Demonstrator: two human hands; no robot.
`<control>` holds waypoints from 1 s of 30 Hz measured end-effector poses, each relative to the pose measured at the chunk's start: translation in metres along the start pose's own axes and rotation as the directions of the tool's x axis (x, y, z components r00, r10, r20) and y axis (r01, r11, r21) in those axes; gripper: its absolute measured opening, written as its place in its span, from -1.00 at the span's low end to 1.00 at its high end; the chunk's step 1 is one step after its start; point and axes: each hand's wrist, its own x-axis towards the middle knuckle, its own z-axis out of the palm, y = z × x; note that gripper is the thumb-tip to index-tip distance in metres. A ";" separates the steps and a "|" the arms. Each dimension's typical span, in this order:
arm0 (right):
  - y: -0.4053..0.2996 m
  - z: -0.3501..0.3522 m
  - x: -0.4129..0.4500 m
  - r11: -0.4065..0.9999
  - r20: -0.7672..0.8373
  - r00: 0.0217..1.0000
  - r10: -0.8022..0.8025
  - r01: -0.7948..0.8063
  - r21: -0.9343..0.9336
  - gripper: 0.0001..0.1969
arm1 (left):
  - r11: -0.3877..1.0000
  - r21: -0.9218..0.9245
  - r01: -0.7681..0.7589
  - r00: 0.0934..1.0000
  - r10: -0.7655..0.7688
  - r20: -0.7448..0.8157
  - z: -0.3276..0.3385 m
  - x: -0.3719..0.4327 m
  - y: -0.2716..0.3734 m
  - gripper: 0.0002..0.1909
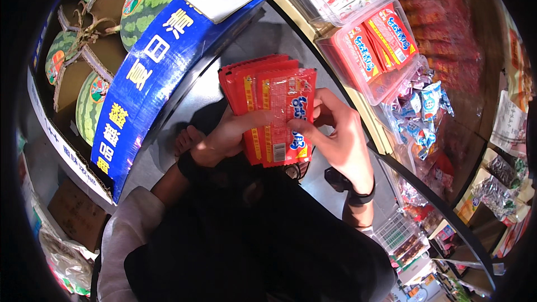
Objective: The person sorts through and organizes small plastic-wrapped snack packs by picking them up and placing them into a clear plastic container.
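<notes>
A thick stack of red plastic snack packets [277, 92] is held in front of my body, the top one bearing blue and white lettering and a barcode. My left hand [226, 134] grips the stack from its left side, thumb lying across the top packet. On the right edge, my right hand [335, 134] pinches the packets between thumb and fingers. Dark bands circle both wrists. To the right, a clear plastic tub [369, 79] holds more packets of the same red kind, standing in a row.
At left, watermelons [147, 12] lie in a blue printed carton [147, 71] with cardboard dividers. Right of me runs a shelf edge [373, 134] with another clear tub [348, 4], blue-white wrapped candies [426, 105] and red packaged snacks [444, 46]. Grey floor [268, 33] lies between.
</notes>
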 end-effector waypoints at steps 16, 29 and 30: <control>0.007 -0.084 0.002 0.974 -0.739 0.636 -0.221 0.102 -0.204 -0.88 | 0.999 0.003 0.034 0.999 -0.034 0.017 0.007 0.005 -0.001 -0.22; 0.053 -0.107 0.059 0.759 -0.454 0.799 -0.393 0.003 -0.651 -0.82 | 0.998 -0.064 0.011 0.997 -0.006 0.071 0.014 -0.003 0.003 -0.32; 0.048 -0.104 0.055 0.755 -0.482 0.772 -0.416 -0.003 -0.656 -0.82 | 0.994 -0.110 0.017 0.994 -0.005 0.109 0.013 -0.002 0.002 -0.33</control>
